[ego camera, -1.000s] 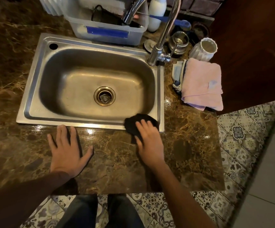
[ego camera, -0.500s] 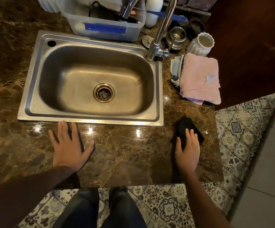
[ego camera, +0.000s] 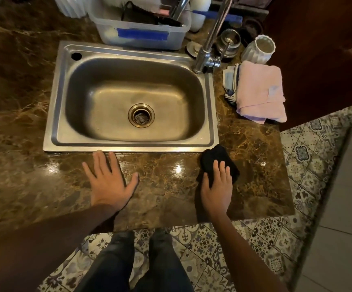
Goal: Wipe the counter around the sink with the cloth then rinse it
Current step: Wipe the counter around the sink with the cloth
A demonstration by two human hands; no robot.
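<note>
Black cloth (ego camera: 217, 160) slid toward steel sink (ego camera: 212, 114), right hand (ego camera: 217, 186) flat on it

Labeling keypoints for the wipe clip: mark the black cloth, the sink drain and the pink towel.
black cloth (ego camera: 215, 155): head view, on the exposed upper part, above the fingers.
sink drain (ego camera: 141, 116): head view, on the strainer's centre.
pink towel (ego camera: 261, 91): head view, on the middle of the folded top face.
</note>
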